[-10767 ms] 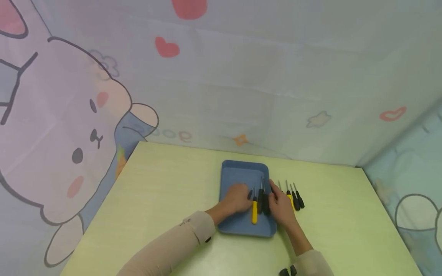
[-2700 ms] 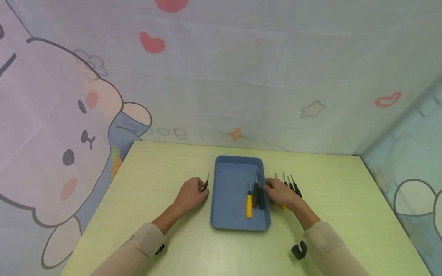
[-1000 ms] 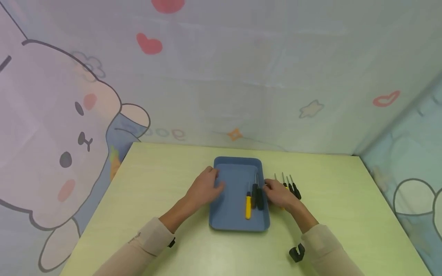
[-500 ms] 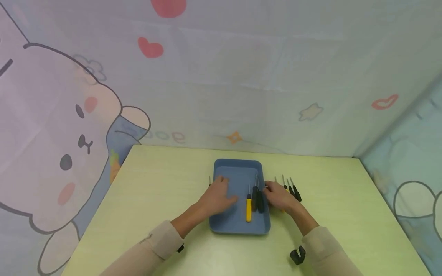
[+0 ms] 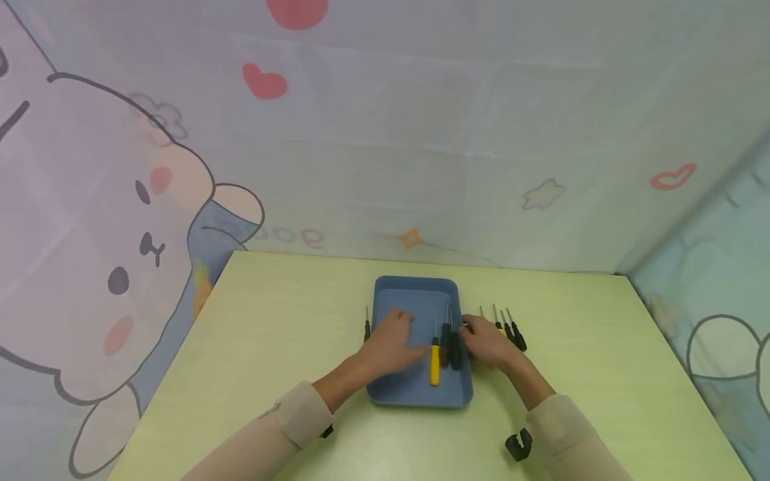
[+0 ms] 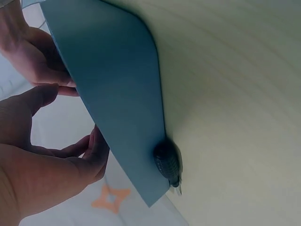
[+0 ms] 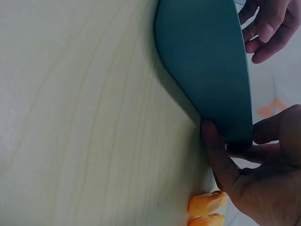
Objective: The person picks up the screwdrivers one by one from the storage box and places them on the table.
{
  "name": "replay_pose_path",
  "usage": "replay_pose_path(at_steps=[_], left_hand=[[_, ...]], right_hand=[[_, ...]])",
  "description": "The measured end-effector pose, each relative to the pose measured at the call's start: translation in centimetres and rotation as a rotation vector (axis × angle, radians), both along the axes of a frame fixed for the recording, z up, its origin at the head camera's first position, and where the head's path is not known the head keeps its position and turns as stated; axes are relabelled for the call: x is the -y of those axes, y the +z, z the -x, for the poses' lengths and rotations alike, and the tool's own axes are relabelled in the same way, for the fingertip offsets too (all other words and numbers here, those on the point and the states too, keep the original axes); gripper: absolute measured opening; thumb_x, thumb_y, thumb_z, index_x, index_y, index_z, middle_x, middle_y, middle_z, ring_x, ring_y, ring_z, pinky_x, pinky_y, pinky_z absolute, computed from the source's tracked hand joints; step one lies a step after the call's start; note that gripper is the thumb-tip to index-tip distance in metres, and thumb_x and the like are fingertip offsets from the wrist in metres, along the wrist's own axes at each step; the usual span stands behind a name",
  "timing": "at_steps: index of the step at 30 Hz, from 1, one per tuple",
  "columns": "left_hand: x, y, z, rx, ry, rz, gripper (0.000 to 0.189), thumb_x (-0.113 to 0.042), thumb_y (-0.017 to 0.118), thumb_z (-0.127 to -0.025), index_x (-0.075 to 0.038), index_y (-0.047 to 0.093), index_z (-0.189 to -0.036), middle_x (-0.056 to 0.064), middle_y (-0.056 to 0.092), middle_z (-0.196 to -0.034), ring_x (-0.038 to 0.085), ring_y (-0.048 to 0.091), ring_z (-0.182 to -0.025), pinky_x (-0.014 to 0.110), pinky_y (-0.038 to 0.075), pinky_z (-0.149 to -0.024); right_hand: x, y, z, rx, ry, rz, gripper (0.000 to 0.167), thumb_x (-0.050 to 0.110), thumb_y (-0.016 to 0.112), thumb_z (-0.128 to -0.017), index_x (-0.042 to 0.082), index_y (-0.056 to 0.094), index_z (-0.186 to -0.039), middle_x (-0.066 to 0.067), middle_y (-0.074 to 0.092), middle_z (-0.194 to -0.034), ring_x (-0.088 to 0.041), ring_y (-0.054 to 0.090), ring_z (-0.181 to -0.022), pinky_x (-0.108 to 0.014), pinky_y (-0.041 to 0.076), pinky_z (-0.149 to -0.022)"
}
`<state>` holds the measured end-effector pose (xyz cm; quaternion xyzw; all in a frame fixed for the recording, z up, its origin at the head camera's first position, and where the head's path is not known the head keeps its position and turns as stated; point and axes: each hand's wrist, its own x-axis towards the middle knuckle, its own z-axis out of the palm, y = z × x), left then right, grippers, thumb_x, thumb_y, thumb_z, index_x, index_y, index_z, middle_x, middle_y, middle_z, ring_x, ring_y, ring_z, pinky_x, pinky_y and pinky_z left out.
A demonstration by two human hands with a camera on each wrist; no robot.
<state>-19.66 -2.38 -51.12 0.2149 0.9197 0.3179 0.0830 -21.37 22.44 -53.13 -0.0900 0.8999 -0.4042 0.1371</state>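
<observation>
In the head view my left hand [image 5: 391, 344] hovers over the blue tray [image 5: 415, 397], thumb and fingers apart, holding nothing. Just right of its thumb lies a yellow-handled screwdriver [image 5: 434, 364] in the tray. Beside that lie two dark-handled screwdrivers, a left one [image 5: 445, 344] and a right one [image 5: 455, 351]. My right hand [image 5: 490, 341] grips the tray's right wall; the right wrist view shows fingers [image 7: 218, 155] against the outer side. A small black screwdriver [image 5: 367, 329] stands out on the table, close along the tray's left side, its handle [image 6: 167, 157] visible in the left wrist view.
Several more screwdrivers [image 5: 510, 331] lie on the table right of the tray, partly hidden by my right hand. Yellow-orange handles [image 7: 207, 205] show below that hand in the right wrist view. The table [image 5: 289, 307] ends at a printed cloth backdrop [image 5: 385, 167].
Earlier my left hand set the small black screwdriver down left of the tray. Since then it has moved right, over the tray toward the yellow screwdriver. My right hand stays at the tray's wall.
</observation>
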Motion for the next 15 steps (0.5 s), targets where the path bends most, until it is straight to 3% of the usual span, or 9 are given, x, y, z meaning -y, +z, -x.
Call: replay_pose_path(at_steps=[10,15], left_hand=[[-1.5,-1.1,-0.1,0.015,-0.004,0.037,0.07,-0.038,0.079,-0.093,0.004,0.056,-0.145,0.018,0.054,-0.141,0.026,0.06,-0.118,0.039,0.056,-0.099],[-2.2,-1.1,-0.1,0.009,-0.009,0.066,0.074,-0.041,0.079,-0.094,0.005,0.055,-0.146,0.02,0.054,-0.142,0.027,0.061,-0.119,0.039,0.056,-0.099]], right_hand=[[0.1,-0.1,-0.1,-0.022,-0.02,-0.008,0.027,0.008,0.043,-0.109,-0.007,0.062,-0.121,-0.009,0.058,-0.086,-0.02,0.055,-0.075,-0.035,0.046,-0.065],[0.0,-0.1,-0.1,-0.033,-0.013,-0.009,0.03,0.008,0.043,-0.109,-0.008,0.062,-0.126,-0.01,0.061,-0.089,-0.02,0.057,-0.075,-0.036,0.047,-0.065]])
